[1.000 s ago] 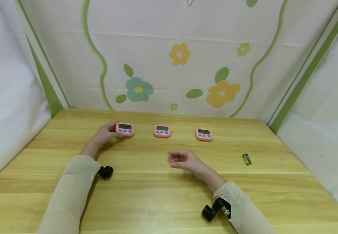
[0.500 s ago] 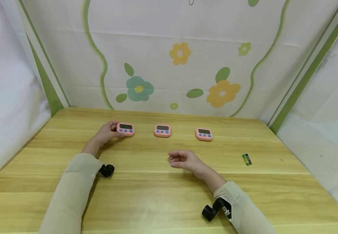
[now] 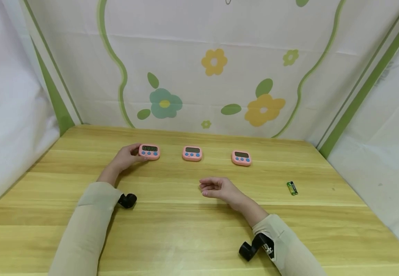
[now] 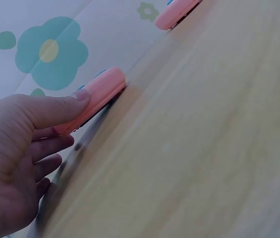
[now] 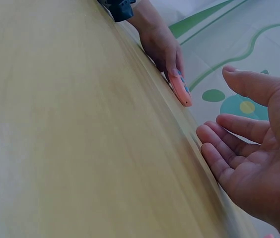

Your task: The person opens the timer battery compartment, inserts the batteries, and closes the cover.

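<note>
My left hand (image 3: 126, 157) pinches the left end of a pink digital timer (image 3: 149, 152) at the back left of the table. Dark digits show on its lit-looking screen, too small to read, above a row of blue buttons. In the left wrist view the thumb (image 4: 60, 110) lies on the timer's front edge while the other fingers curl behind and below. My right hand (image 3: 221, 189) hovers over the middle of the table with relaxed, slightly bent fingers and holds nothing. Beyond it are a second pink timer (image 3: 192, 153) and a third pink timer (image 3: 241, 158), both with blank screens.
Two small green-and-black batteries (image 3: 292, 188) lie side by side on the right part of the wooden table (image 3: 172, 237). A white cloth backdrop (image 3: 185, 38) with printed flowers rises behind the table's back edge. White cloth also hangs at both sides.
The left hand and its timer have shifted very slightly right, and the digits on its screen look different. My right hand stays where it was. The head view has tilted a little.
</note>
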Motion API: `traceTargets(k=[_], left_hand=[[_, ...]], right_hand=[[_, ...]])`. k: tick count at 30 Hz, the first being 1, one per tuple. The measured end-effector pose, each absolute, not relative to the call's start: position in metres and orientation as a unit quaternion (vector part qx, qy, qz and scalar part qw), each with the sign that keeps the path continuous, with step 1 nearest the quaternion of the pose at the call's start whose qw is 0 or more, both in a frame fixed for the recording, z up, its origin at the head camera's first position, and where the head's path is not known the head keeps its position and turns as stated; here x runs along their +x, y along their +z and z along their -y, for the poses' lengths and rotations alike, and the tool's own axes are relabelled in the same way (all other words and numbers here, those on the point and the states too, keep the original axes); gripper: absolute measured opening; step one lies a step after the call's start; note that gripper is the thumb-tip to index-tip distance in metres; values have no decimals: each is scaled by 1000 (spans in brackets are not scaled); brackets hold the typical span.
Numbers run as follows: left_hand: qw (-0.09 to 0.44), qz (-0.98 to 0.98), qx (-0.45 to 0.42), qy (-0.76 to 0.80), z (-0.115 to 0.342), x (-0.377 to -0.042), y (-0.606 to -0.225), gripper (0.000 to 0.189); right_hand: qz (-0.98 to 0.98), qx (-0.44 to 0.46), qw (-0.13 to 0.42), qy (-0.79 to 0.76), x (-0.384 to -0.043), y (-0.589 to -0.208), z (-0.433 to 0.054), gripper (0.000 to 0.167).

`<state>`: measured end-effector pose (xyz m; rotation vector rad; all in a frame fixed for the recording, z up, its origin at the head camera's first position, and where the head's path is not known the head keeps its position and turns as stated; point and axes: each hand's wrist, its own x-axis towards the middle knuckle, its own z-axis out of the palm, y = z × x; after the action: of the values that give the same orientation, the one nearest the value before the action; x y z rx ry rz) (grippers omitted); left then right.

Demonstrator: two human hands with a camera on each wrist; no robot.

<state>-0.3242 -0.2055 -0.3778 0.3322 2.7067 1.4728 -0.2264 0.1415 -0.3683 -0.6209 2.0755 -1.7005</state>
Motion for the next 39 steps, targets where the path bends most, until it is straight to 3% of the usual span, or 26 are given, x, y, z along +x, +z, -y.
traceTargets(k=[9,21,39], left_hand=[[22,-889,116,443,209,-328,-381,74],[8,-905,154,395,211,-327,-381,67],[26,-898,136,418,211,-324,-379,70]], right_hand=[[-738,-227,193,-605,-228,-370,-142,44],[-734,-231,194,-609,-228,-369,-143,43],[-733,-232,200,-607,-228,-370,-143,43]])
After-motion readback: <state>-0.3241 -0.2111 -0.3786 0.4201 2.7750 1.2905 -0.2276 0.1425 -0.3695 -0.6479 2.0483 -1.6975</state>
